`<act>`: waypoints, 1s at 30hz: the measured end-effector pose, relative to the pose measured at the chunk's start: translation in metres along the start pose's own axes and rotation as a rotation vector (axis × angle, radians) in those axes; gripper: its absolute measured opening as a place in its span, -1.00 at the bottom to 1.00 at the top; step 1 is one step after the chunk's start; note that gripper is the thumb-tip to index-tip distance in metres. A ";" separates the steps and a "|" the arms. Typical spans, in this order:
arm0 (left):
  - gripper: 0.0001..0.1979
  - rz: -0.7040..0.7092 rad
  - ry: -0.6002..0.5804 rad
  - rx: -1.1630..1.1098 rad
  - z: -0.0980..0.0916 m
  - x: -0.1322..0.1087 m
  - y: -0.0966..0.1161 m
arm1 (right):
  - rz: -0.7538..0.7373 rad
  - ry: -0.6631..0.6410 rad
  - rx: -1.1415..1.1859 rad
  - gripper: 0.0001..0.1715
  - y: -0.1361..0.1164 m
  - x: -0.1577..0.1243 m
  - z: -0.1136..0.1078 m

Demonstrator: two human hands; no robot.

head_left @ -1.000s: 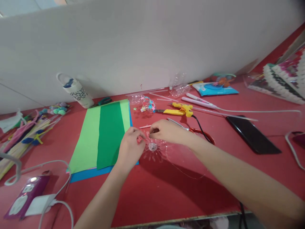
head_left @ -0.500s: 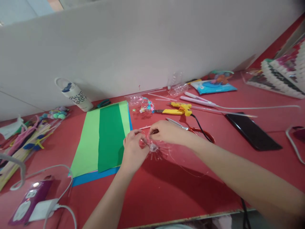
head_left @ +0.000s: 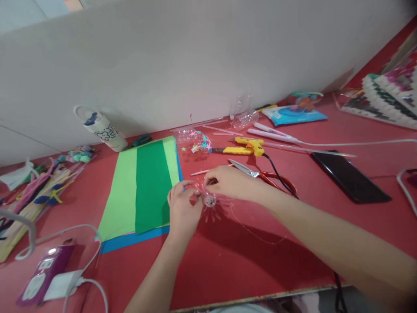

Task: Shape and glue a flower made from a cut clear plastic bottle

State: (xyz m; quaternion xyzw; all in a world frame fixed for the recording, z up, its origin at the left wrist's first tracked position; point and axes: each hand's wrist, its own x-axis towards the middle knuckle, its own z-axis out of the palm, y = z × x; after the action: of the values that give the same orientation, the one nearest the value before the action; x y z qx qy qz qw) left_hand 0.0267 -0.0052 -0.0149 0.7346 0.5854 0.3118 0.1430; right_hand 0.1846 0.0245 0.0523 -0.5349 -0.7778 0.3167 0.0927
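Note:
On the red table (head_left: 228, 261), my left hand (head_left: 183, 211) and my right hand (head_left: 230, 182) meet over a clear plastic piece cut into thin radiating strips (head_left: 210, 202). Both hands have their fingers pinched on its strips, the left from the near left side and the right from the far side. A thin clear thread (head_left: 257, 232) trails from the piece across the table to the right. Red-handled scissors (head_left: 267, 176) lie just behind my right wrist.
Green and blue paper sheets (head_left: 143, 187) lie left of my hands. Behind are a yellow glue gun (head_left: 247, 148), a star-covered clear ball (head_left: 202, 142), a black phone (head_left: 350, 176), a white bottle (head_left: 102, 126) and a white wall. Pipe cleaners (head_left: 35, 191) and a charger (head_left: 55, 282) sit at left.
My hands stay on the plastic piece; the fingers have shifted slightly along its strips. The view has drifted a little.

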 end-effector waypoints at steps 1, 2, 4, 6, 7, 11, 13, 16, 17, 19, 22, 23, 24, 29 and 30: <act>-0.89 -0.013 0.000 -0.024 0.000 -0.001 -0.001 | -0.004 -0.002 -0.011 -0.78 -0.001 -0.001 -0.001; -0.89 -0.023 -0.003 -0.053 0.001 -0.001 -0.001 | -0.007 -0.003 -0.023 -0.79 -0.003 -0.003 -0.001; -0.89 -0.026 -0.009 -0.121 0.002 -0.002 -0.003 | -0.004 0.004 -0.050 -0.79 -0.005 -0.005 -0.002; -0.89 -0.011 -0.012 -0.185 0.003 -0.003 -0.003 | 0.007 0.026 -0.082 -0.79 -0.008 -0.007 -0.003; -0.88 -0.002 -0.011 -0.204 0.004 -0.003 -0.004 | 0.011 0.036 -0.100 -0.78 -0.008 -0.008 -0.003; -0.89 0.021 0.009 -0.167 0.005 -0.004 -0.004 | 0.007 0.061 -0.165 -0.79 -0.009 -0.009 -0.003; -0.92 0.024 0.044 -0.111 0.005 -0.005 -0.003 | -0.003 0.073 -0.187 -0.80 -0.009 -0.008 -0.002; -0.94 0.032 0.103 -0.059 0.004 -0.005 -0.002 | -0.019 0.079 -0.205 -0.81 -0.007 -0.006 0.001; -0.93 0.039 0.112 -0.049 0.004 -0.005 -0.002 | -0.023 0.081 -0.208 -0.81 -0.007 -0.006 0.001; -0.92 0.049 0.119 -0.025 0.003 -0.005 -0.001 | -0.030 0.089 -0.212 -0.81 -0.007 -0.006 0.002; -0.90 0.045 0.109 0.002 0.004 -0.004 -0.001 | -0.046 0.082 -0.212 -0.83 -0.008 -0.008 0.002; -0.90 0.040 0.112 0.002 0.005 -0.004 -0.001 | -0.055 0.071 -0.209 -0.84 -0.009 -0.008 0.001; -0.90 0.036 0.118 -0.003 0.005 -0.004 -0.002 | -0.063 0.060 -0.205 -0.85 -0.009 -0.009 0.001; -0.90 0.065 0.115 -0.051 0.007 -0.004 -0.005 | -0.084 0.119 -0.255 -0.85 -0.008 -0.010 0.001; -0.91 0.078 0.111 -0.061 0.006 -0.004 -0.005 | -0.092 0.146 -0.283 -0.85 -0.008 -0.009 0.002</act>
State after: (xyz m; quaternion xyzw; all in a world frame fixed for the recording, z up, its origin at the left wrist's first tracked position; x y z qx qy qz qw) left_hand 0.0264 -0.0065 -0.0237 0.7338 0.5537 0.3748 0.1204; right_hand 0.1809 0.0140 0.0570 -0.5279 -0.8296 0.1596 0.0871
